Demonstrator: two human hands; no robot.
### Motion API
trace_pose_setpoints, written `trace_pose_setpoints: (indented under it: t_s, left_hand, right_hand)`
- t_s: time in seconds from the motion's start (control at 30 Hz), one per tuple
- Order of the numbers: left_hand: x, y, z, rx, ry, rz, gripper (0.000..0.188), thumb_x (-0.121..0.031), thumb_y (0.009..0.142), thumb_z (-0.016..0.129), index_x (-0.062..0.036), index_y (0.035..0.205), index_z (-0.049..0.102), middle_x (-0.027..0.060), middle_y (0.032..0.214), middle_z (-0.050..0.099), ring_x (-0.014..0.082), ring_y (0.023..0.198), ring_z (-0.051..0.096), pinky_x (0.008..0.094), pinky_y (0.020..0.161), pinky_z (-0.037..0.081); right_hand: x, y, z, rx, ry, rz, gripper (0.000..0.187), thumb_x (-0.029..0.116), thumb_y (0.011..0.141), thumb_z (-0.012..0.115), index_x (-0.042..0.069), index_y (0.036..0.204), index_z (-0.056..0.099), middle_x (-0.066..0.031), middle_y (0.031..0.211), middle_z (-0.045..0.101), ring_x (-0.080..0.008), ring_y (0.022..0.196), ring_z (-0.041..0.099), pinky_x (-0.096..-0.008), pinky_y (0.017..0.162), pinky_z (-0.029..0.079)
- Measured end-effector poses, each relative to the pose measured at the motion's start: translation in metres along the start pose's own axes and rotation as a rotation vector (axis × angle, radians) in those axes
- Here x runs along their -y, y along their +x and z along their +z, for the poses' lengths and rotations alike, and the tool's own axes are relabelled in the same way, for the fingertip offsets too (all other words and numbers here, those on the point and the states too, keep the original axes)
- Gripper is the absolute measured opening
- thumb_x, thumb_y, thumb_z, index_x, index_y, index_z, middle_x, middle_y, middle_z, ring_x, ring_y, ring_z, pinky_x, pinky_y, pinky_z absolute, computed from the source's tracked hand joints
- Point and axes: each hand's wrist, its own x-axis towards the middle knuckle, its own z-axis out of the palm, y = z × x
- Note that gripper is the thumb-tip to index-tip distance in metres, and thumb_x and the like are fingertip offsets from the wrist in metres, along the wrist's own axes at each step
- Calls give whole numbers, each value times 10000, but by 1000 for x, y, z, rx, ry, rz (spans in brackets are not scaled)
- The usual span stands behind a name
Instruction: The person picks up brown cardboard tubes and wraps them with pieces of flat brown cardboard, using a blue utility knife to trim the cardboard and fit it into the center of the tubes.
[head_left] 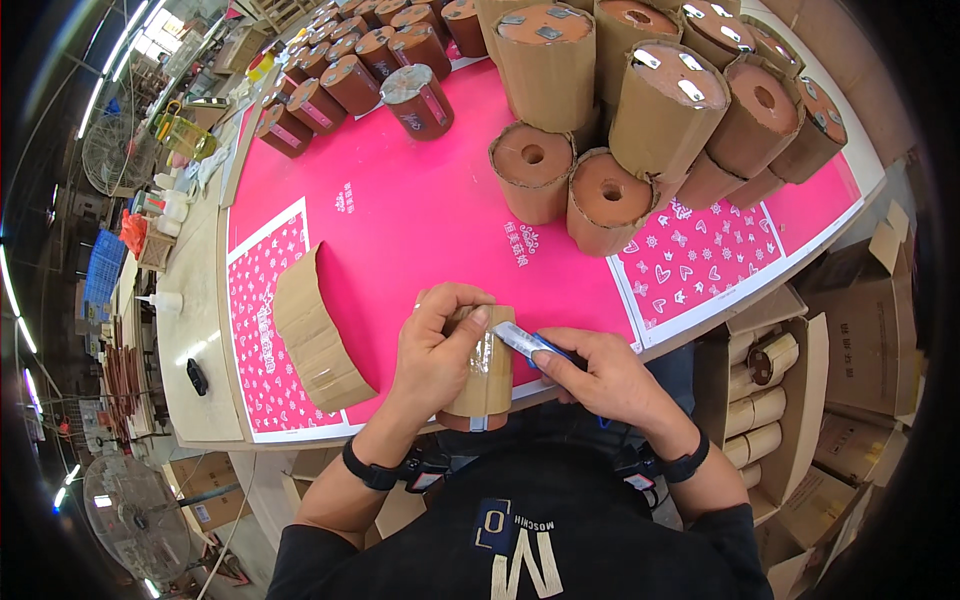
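My left hand (440,335) is closed around the upper left side of a small brown cylinder wrapped in corrugated cardboard (482,375), its thumb pressed on the wrap. Shiny clear tape runs down the wrap, with a pale strip at the bottom end over the brown body. In my right hand (600,375) is what looks like a roll of clear tape with blue edges (525,345), its near end against the cylinder's upper right side. The right fingers partly hide the roll. A loose curved cardboard sheet (318,335) lies on the table left of my left hand.
Cardboard-wrapped cylinders (665,105) are stacked at the back right of the pink-covered table (420,215). Several dark red cylinders (350,85) stand at the back left. An open carton (800,400) holding cylinders is to my right. A white squeeze bottle (165,300) stands at the left.
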Motion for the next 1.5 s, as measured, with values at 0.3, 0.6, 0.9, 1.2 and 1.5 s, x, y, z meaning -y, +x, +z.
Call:
trace_pose_setpoints:
  t_s: [0.3,0.6,0.9,1.2,1.5]
  left_hand:
    - [-5,0,3,2,20,-10,118,-85,987,635,-31,1086,668,-3,946,612,72,878,548,257,806,464]
    - [2,5,3,-30,6,-63,105,-99,999,632,-30,1075,655,-21,933,608,56,881,542,238,796,459]
    - [0,-5,-9,-64,216,39,255,-158,965,716,-45,1111,540,45,1037,595,90,941,548,277,807,483]
    - [-10,-30,-50,-73,-205,-203,484,-23,887,659,-34,1329,461,114,1205,562,143,1040,544,295,891,465]
    - [-6,-66,-90,112,-524,-523,819,94,856,519,-73,1613,258,155,1385,574,198,1215,595,327,1016,494]
  right_hand:
    - [7,-13,5,-13,72,70,317,286,1016,600,18,1167,675,-154,723,623,-240,655,657,-377,647,513]
    - [-4,-27,14,177,-38,-19,355,334,985,645,46,1183,707,-208,973,724,-382,909,700,-410,815,550]
    - [-20,-49,-9,16,22,-167,387,287,884,801,14,1120,662,-118,877,676,-196,787,634,-338,738,522]
    - [43,-32,49,31,73,-532,251,126,854,788,45,1048,652,-119,1016,633,-272,848,663,-342,726,543]
    - [39,-16,47,-324,-556,-344,646,361,684,926,71,1180,631,-134,1211,593,-336,1041,659,-424,824,569]
